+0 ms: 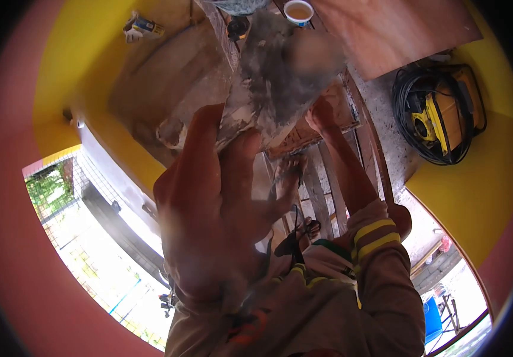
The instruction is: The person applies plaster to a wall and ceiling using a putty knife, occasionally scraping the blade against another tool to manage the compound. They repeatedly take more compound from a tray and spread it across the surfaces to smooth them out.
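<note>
Close to the camera, my left hand (226,196) looms large, with its fingers at the lower edge of a flat, grey-smeared piece (274,77) and its thumb below. The piece is tilted and covers part of the wooden structure. Farther down, my right hand (320,114) is closed beside a reddish-brown wooden board (340,107). What its fingers hold, if anything, is too small and partly hidden to make out.
A white cup (298,12) of brownish liquid stands at the top. To the right are a smooth brown panel (399,30) and a yellow machine (441,119) with coiled black cable. Wooden slats (316,184) and a bare foot (289,172) lie below.
</note>
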Tool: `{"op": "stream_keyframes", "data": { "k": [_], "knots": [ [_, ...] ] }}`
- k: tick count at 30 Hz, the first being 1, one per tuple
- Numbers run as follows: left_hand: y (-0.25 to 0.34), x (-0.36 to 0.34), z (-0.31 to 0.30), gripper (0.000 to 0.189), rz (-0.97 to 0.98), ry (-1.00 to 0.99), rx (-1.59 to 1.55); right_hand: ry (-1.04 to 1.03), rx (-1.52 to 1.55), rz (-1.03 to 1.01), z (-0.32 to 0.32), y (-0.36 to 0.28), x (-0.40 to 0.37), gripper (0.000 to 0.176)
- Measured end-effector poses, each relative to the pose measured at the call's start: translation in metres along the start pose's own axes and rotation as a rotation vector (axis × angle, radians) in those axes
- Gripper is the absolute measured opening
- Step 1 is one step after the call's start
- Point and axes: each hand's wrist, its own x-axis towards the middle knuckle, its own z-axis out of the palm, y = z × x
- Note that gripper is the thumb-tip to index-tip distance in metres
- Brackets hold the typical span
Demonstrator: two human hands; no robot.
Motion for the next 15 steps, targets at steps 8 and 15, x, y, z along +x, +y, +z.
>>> {"op": "stream_keyframes", "data": {
  "k": [8,15],
  "knots": [
    [-0.014,0.022,0.003,0.052,-0.004,-0.070,0.231,-0.163,0.302,-0.141,-0.049,0.031,-0.005,0.016],
    [-0.063,0.056,-0.009,0.059,-0.019,-0.133,-0.020,0.060,1.150,-0.107,-0.242,0.045,-0.047,0.021]
  ]
}}
